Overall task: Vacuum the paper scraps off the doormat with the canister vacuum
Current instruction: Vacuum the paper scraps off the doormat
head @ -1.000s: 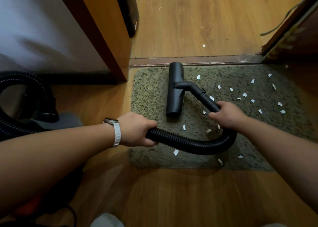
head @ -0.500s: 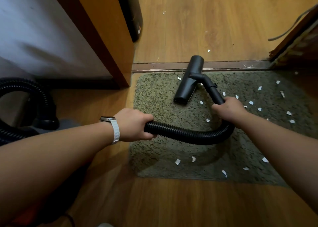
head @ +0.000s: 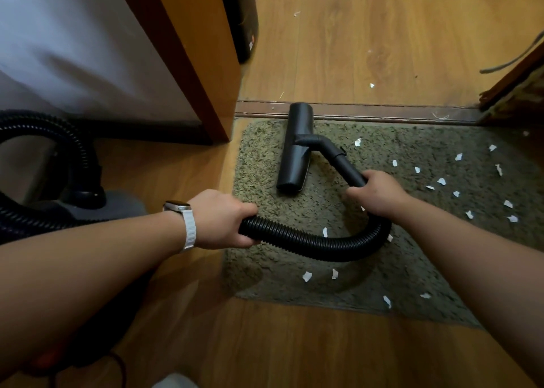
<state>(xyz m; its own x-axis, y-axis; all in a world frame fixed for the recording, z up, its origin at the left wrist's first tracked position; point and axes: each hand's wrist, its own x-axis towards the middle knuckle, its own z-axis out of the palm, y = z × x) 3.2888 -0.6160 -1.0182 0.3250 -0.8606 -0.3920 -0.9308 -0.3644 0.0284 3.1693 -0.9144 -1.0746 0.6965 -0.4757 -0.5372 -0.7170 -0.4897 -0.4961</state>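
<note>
A grey-green shaggy doormat (head: 412,249) lies before the door threshold. Several white paper scraps (head: 441,181) are scattered over its right half and near its front edge. The black floor nozzle (head: 295,149) rests on the mat's far left part, its tip over the threshold. My right hand (head: 378,192) grips the black wand just behind the nozzle. My left hand (head: 223,218) grips the ribbed black hose (head: 312,242), which sags in a loop between both hands. The canister vacuum (head: 88,202) sits at the left, mostly hidden by my left arm.
A wooden door frame (head: 194,64) and white panel stand at the left. A dark threshold strip (head: 382,114) borders the mat's far edge. A few scraps (head: 371,85) lie on the wood floor beyond. A door edge (head: 515,87) sits at the far right.
The nozzle has swung from slanted back to lengthwise and slid left across the mat's far part. Both hands kept their grips.
</note>
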